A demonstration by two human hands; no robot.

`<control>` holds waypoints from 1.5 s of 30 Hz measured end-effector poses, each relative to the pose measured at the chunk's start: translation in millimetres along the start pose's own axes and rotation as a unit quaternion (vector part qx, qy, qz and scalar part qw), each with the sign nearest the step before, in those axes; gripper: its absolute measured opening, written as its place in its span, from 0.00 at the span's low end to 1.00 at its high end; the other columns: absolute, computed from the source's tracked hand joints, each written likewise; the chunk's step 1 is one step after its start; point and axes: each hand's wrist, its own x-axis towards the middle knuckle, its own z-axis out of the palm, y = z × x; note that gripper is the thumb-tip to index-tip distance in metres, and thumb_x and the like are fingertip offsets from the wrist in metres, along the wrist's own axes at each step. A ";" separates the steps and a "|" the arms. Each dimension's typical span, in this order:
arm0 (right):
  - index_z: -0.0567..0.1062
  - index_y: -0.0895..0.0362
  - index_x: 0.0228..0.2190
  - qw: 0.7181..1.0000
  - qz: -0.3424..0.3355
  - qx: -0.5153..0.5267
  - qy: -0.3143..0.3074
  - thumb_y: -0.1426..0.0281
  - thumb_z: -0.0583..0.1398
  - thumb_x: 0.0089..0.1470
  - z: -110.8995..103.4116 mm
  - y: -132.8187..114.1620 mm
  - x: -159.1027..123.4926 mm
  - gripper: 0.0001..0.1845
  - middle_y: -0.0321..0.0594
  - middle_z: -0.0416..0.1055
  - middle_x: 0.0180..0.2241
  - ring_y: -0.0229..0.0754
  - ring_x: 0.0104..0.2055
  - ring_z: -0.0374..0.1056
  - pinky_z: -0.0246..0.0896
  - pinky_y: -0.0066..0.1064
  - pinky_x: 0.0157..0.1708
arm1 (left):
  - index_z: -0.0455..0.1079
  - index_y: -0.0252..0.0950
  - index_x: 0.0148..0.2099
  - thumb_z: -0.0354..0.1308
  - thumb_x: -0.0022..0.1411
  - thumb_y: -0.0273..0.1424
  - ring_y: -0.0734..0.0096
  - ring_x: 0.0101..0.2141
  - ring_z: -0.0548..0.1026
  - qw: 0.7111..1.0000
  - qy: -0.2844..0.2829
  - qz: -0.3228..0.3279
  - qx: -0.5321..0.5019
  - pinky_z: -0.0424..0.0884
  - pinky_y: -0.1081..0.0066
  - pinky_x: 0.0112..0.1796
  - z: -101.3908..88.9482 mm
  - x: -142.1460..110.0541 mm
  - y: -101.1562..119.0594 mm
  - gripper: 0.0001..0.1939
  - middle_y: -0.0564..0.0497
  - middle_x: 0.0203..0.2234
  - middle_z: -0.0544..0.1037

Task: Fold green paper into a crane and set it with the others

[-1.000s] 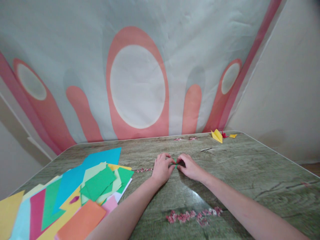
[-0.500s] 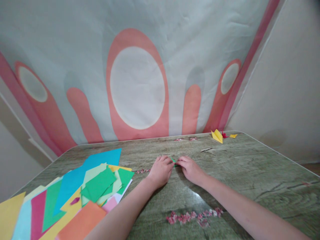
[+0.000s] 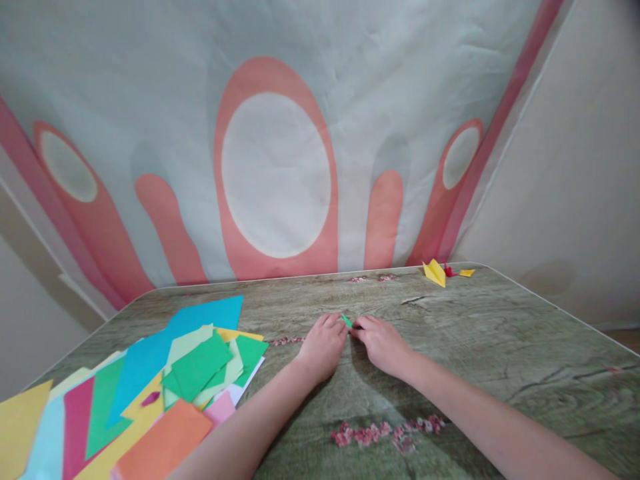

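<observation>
Left hand [image 3: 324, 343] palm down, back up, fingers bent forward and inward; left forearm [image 3: 255, 423] slants in from bottom edge. Right hand [image 3: 383, 341] mirrors it, fingers curled toward left, right forearm [image 3: 485, 407] angling in from lower right. Hands close together, fingertips nearly meeting at small green paper [image 3: 346, 321], low over counter [image 3: 500, 333]. Cannot tell how firmly either hand grips. Paper pile [image 3: 200, 367] beside left forearm; yellow folded paper [image 3: 435, 273] near far edge, beyond right hand.
</observation>
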 end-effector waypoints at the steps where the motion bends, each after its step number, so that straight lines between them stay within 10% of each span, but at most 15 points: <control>1: 0.76 0.54 0.36 1.000 0.004 0.001 -0.009 0.74 0.50 0.57 -2.0 -0.7 0.4 0.15 0.46 0.70 0.36 0.47 0.41 0.62 0.54 0.35 0.39 | 0.65 0.33 0.49 0.44 0.61 0.24 0.60 0.54 0.59 1.000 -0.005 0.004 0.008 0.49 0.61 0.54 -0.3 -0.4 0.5 0.16 0.42 0.46 0.71; 45: 0.71 0.58 0.43 0.989 0.034 -0.121 -0.082 0.72 0.46 0.60 -14.7 -21.3 0.9 0.16 0.45 0.67 0.40 0.45 0.43 0.62 0.55 0.33 0.38 | 0.69 0.35 0.43 0.48 0.60 0.26 0.60 0.45 0.64 0.999 -0.042 0.013 0.024 0.60 0.62 0.46 -18.6 1.1 -3.8 0.11 0.44 0.37 0.70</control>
